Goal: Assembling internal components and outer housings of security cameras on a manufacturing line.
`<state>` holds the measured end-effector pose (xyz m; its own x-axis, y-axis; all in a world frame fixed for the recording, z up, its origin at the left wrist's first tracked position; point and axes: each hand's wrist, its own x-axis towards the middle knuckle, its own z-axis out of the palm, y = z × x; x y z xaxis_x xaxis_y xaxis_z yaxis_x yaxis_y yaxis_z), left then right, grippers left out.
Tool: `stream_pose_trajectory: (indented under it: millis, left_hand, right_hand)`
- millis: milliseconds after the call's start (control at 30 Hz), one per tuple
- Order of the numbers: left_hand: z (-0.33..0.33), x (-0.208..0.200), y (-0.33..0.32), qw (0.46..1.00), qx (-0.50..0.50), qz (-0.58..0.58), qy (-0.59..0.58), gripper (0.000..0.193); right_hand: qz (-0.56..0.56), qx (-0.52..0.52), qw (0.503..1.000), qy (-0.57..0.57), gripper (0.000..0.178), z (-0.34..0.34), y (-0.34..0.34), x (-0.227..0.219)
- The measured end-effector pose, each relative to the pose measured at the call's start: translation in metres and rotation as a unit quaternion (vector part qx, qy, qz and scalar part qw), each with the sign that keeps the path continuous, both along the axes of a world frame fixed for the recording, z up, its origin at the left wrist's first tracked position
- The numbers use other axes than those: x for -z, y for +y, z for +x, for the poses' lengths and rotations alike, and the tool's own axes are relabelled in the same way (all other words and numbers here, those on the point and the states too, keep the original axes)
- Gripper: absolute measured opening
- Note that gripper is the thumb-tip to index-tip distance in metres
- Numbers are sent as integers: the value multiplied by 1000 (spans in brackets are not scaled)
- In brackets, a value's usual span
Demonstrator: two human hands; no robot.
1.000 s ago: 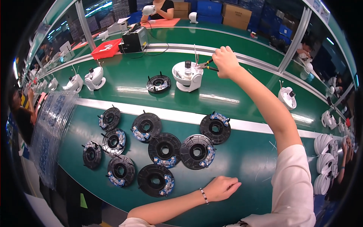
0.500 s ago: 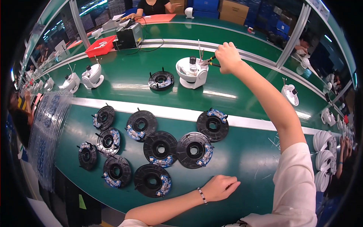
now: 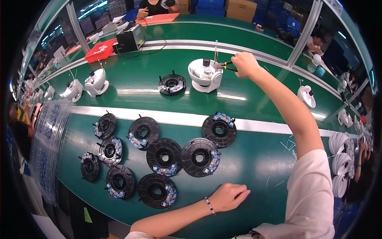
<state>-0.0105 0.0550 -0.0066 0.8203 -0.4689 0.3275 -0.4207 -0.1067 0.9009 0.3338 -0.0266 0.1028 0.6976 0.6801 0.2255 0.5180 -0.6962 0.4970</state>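
My right hand (image 3: 246, 64) is closed round the black-and-yellow handles of a pair of pliers or cutters (image 3: 230, 69). The tool's metal jaws reach over the right rim of a white round camera-like housing (image 3: 203, 84), beside thin wires (image 3: 216, 51) that stand up from it. A black cylinder (image 3: 206, 62) sits upright inside the housing. On the bench front, my left hand (image 3: 229, 198) rests with its fingers curled in and nothing visible in them. Just left of the housing lies a black disc with a circuit board (image 3: 172, 85).
Several black discs with blue circuit boards (image 3: 164, 156) lie on the near green bench. Thin offcuts (image 3: 289, 145) are scattered near my right arm. White shells (image 3: 339, 164) are stacked at right; clear plastic trays (image 3: 47, 147) at left. Other housings (image 3: 96, 83) stand along the belt.
The whole view has shifted slightly. My right hand sits a little lower against the housing, pliers still in it. The left hand stays put. Across the line, a person's hand now lifts a dark object.
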Motion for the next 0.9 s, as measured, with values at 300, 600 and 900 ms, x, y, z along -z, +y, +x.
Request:
stream_pose_trajectory:
  millis: [300, 600, 900]
  left_hand:
    - [-1, 0, 0, 1000, -1, -2, 2, 24]
    - [-5, 3, -1, 997, -17, 23, 78, 15]
    - [81, -81, -6, 944, -226, 40, -236, 9]
  right_hand:
    - [358, -30, 933, -36, 31, -44, -74, -5]
    - [682, 12, 642, 351, 41, -262, -176, 30]
    - [776, -12, 525, 349, 42, -350, -257, 57]
